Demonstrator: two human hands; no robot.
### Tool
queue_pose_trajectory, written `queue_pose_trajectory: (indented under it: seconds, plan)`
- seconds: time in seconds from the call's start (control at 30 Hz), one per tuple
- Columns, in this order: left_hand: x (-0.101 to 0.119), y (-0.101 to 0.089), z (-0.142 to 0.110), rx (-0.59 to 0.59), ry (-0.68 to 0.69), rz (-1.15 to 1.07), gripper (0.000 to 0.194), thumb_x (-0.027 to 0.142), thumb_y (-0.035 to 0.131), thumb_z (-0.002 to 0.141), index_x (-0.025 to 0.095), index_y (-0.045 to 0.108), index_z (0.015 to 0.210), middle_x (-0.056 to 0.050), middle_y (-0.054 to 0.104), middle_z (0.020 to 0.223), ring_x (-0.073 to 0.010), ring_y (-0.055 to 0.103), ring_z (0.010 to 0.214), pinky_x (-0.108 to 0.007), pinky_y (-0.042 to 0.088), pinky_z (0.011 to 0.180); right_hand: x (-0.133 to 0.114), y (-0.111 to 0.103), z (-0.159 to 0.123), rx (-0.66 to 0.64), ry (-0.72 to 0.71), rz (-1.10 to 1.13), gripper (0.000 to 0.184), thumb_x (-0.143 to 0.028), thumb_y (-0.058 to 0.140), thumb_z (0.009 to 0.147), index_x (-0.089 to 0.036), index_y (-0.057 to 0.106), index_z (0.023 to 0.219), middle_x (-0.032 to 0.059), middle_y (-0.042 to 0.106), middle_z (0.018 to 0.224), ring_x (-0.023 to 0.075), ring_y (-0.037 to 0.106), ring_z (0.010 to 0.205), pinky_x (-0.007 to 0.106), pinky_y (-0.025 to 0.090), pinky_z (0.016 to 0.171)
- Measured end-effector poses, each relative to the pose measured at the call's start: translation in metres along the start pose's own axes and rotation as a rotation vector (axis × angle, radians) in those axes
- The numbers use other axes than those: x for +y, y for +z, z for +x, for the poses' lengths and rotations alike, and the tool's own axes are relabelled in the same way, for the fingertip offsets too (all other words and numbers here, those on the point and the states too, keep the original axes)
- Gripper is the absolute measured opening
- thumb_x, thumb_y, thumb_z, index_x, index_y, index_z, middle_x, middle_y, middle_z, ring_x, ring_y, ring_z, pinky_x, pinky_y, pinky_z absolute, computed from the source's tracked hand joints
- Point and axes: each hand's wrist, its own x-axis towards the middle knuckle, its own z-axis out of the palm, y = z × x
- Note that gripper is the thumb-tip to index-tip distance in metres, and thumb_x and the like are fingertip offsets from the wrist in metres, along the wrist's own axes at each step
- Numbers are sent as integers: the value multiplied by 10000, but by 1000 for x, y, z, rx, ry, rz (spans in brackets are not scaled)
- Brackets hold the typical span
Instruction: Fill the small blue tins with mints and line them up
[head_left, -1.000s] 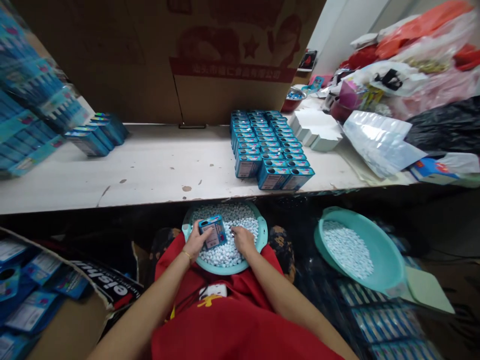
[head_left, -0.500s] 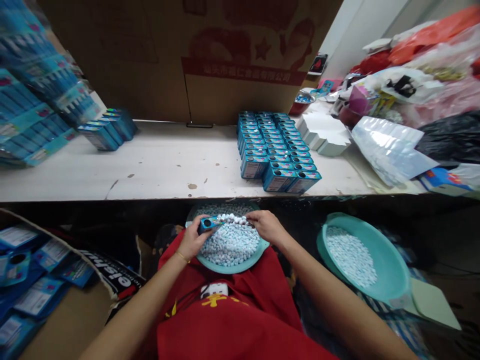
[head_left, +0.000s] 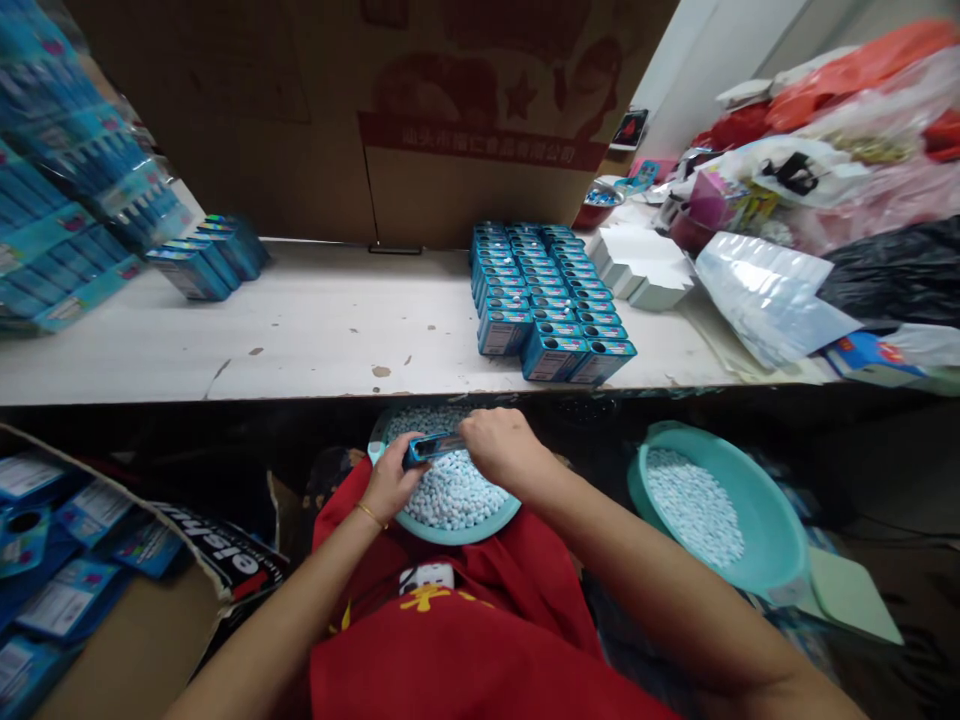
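My left hand (head_left: 394, 477) is closed around a small blue box (head_left: 424, 450), which lies tilted on its side above a turquoise basin (head_left: 457, 538). My right hand (head_left: 496, 440) is closed at the box's right end, gripping what looks like a narrow scoop, mostly hidden by the fingers and box. Small white and pale-blue candy-like pellets (head_left: 450, 495) fill the basin, which rests on my lap over red cloth. How full the box is cannot be seen.
Rows of blue boxes (head_left: 555, 300) stand on the white shelf (head_left: 322, 330), with a few more boxes (head_left: 210, 260) at left. White card stacks (head_left: 641, 265) lie beside the rows. Another turquoise basin (head_left: 780, 530) of pellets sits at right; a carton of flat blue boxes (head_left: 75, 590) at left.
My right hand has moved left, up to the box, and turned over. The row of pellets that bridged the hand and box no longer shows. The box stays in my left hand.
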Motion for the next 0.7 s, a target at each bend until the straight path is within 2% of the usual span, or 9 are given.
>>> queue_pose_trajectory:
  seconds: [0.1, 0.17, 0.23, 0.3, 0.4, 0.5, 0.57, 0.7]
  plan:
    - [-5, -8, 1, 45, -88, -98, 381, 276, 559, 673, 183, 459, 1028, -48, 548, 965, -181, 520, 903, -341, 396, 838, 31, 22, -14, -28, 99, 5, 280, -121, 344, 765, -209, 585, 878, 87, 610, 901, 190, 580, 799, 268, 405, 640]
    - [-12, -12, 2, 73, -168, -196, 413, 311, 580, 658, 178, 449, 1027, -44, 546, 943, -175, 530, 875, -343, 412, 820, 52, 51, -22, -90, 207, 12, 299, -112, 331, 775, -224, 581, 893, 77, 609, 896, 186, 582, 801, 264, 402, 638]
    - [-21, -12, 2, 83, -271, -341, 442, 334, 591, 646, 174, 435, 1027, -44, 548, 932, -172, 542, 854, -351, 430, 798, 61, 86, -25, -165, 301, 31, 311, -113, 309, 793, -210, 581, 907, 86, 610, 884, 184, 582, 809, 263, 399, 647]
    - [-27, -6, 2, 83, -382, -519, 449, 353, 593, 644, 175, 421, 1018, -38, 553, 914, -164, 558, 825, -353, 450, 769, 55, 121, -21, -183, 342, 93, 325, -120, 283, 811, -188, 579, 928, 96, 607, 895, 178, 577, 828, 257, 395, 664]
    - [-28, 11, 3, 61, -489, -709, 455, 368, 594, 641, 184, 406, 1013, -27, 559, 894, -150, 572, 794, -350, 466, 745, 29, 159, -2, -136, 344, 192, 348, -113, 278, 811, -204, 563, 989, 74, 595, 968, 161, 554, 893, 238, 387, 700]
    - [-21, 25, 5, 11, -510, -766, 481, 361, 604, 636, 193, 396, 1036, -32, 565, 890, -153, 574, 785, -364, 473, 735, 9, 178, 17, -87, 379, 275, 368, -135, 293, 812, -254, 534, 1064, 40, 581, 1043, 149, 526, 953, 227, 374, 744]
    - [-15, 25, 6, -9, -489, -776, 480, 347, 605, 641, 195, 393, 1043, -36, 565, 899, -157, 571, 796, -369, 469, 746, 9, 184, 22, -49, 401, 374, 364, -165, 303, 816, -275, 538, 1071, 19, 582, 1062, 147, 523, 961, 222, 373, 753]
    - [-10, -1, 3, 54, -381, -664, 472, 339, 584, 658, 194, 392, 1064, -40, 547, 942, -162, 557, 838, -367, 456, 776, 28, 179, 18, 31, 374, 553, 360, -176, 317, 803, -247, 571, 1048, 12, 608, 1024, 135, 539, 918, 207, 381, 737]
